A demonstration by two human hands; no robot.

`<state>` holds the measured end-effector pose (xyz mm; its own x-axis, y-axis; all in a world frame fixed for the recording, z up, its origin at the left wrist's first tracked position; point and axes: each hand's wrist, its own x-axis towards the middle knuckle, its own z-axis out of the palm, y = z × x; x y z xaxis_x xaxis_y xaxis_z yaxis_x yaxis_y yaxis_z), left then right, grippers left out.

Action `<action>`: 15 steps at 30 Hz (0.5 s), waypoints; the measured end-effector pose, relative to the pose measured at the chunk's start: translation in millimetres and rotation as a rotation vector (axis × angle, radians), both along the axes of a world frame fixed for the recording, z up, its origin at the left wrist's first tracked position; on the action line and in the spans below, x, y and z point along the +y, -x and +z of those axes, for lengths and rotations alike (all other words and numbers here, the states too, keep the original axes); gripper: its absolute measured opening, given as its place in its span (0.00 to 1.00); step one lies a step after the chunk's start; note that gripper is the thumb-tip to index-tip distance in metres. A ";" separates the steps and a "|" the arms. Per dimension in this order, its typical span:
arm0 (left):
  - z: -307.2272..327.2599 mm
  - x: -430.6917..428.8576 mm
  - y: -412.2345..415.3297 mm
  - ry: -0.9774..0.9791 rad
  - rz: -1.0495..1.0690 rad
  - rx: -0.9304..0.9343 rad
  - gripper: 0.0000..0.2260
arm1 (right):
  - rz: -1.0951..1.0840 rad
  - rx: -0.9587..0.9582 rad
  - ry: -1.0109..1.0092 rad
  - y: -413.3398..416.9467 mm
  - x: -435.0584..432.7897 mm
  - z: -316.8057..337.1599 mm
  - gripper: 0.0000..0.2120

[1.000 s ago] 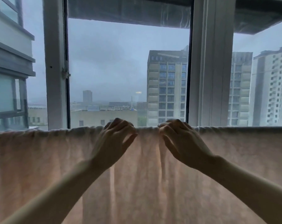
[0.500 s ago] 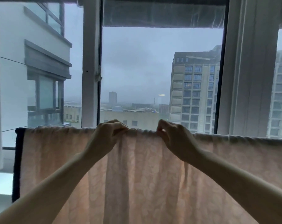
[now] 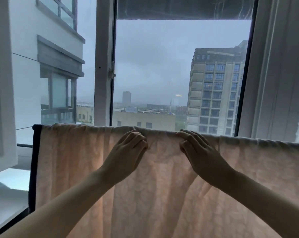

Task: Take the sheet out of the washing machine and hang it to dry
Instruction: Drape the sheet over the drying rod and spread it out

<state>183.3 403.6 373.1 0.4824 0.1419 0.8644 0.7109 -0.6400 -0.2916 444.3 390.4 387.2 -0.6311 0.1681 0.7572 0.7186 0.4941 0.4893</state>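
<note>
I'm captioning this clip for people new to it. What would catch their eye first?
A pale pink sheet hangs across the lower half, glowing with light from the window behind. The left hand and right hand grip its top fold near the middle. Outside, a tall apartment block rises at right under grey sky.

The sheet (image 3: 73,169) runs past the bottom and right edges and covers whatever it hangs over, while the far buildings (image 3: 126,97) blur into haze.
</note>
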 end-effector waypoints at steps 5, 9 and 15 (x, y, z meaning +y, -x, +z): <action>11.1 4.1 16.8 0.058 -0.038 -0.051 0.04 | -0.001 -0.043 0.043 4.6 -2.1 12.2 0.05; 25.5 21.8 47.6 0.157 -0.013 -0.160 0.07 | -0.019 0.024 0.132 29.8 1.1 23.8 0.09; 35.6 39.4 98.7 0.341 0.013 -0.169 0.12 | -0.088 0.087 0.190 80.9 12.3 29.6 0.11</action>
<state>84.7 443.0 408.7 0.3331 0.4407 0.8336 0.7395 -0.6706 0.0591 363.3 402.7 416.8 -0.5418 0.3644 0.7574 0.7982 0.5054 0.3278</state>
